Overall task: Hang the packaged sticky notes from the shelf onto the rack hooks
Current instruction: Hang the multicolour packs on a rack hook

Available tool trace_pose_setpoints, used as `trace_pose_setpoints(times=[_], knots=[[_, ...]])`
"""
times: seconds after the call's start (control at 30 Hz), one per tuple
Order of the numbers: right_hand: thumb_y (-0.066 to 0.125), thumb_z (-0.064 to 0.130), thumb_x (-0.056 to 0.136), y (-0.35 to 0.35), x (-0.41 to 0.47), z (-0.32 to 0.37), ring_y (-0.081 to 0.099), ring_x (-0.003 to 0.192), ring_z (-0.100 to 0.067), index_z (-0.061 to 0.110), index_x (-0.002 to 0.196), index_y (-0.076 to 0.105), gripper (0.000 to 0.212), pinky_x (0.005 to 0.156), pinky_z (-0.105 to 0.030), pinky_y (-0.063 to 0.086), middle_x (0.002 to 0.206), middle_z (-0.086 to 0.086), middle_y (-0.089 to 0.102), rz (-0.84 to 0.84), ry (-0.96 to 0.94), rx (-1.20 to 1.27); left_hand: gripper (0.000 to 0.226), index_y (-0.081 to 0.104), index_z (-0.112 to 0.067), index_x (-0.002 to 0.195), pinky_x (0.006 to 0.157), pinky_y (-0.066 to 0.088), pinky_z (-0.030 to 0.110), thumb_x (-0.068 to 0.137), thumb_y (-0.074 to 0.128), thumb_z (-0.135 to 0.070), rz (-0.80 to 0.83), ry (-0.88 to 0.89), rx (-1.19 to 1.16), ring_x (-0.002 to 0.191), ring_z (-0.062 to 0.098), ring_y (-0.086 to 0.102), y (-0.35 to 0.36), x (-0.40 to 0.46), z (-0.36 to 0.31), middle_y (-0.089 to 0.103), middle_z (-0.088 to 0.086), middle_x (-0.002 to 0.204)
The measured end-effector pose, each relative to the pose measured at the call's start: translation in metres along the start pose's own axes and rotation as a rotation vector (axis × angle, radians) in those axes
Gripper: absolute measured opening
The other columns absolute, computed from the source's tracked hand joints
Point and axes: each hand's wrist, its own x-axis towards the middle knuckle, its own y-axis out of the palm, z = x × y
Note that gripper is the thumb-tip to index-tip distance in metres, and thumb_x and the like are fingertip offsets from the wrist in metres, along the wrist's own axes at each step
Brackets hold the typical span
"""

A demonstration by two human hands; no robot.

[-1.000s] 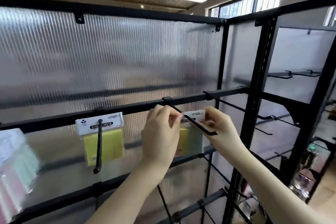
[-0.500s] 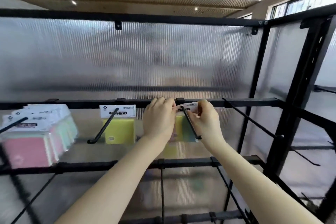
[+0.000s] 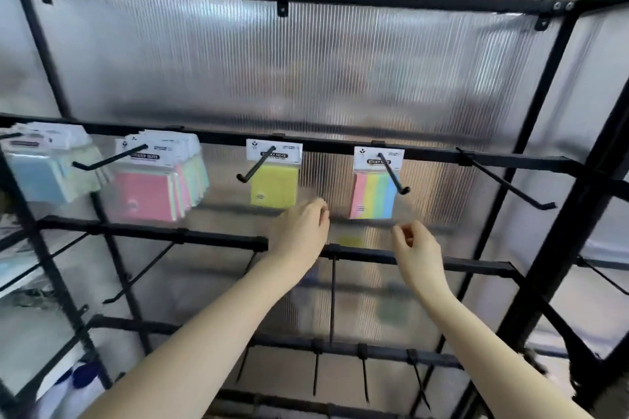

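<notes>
One multicoloured pack of sticky notes (image 3: 374, 194) hangs right of centre in the frame, threaded by its white header card onto a black hook (image 3: 394, 175) of the rack (image 3: 510, 160); neither hand touches it. Left of it a yellow pack (image 3: 274, 185) hangs on its own hook, and further left two hooks carry thick bunches of packs (image 3: 156, 187), the far-left bunch (image 3: 44, 173) partly cut by the frame edge. An empty hook (image 3: 507, 182) juts out to the right.

The likely risk is that the multicoloured pack sits near the hook's root but swings freely, so a brush from either hand below could rock it or nudge it forward along the hook. The empty hook's tip also points toward the arms and could catch one reaching past.

The left hand (image 3: 303, 231) hovers just below and between the yellow and multicoloured packs, fingers loosely curled, holding nothing. The right hand (image 3: 417, 245) sits just under the multicoloured pack, thumb and fingers loosely bent, also empty. Both forearms rise from the lower frame.
</notes>
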Motion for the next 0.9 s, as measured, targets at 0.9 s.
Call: trace_pose_setpoints(times=[0.9], knots=[[0.045, 0.035, 0.094, 0.377, -0.262, 0.337, 0.058, 0.091, -0.029, 0.015, 0.090, 0.053, 0.022, 0.069, -0.036, 0.046, 0.095, -0.003, 0.058, 0.866, -0.795, -0.077, 0.023, 0.064, -0.027, 0.107, 0.077, 0.050, 0.036, 0.094, 0.045, -0.026, -0.114, -0.708, 0.371, 0.094, 0.027, 0.062, -0.301, -0.273, 0.371, 0.067, 0.001, 0.101]])
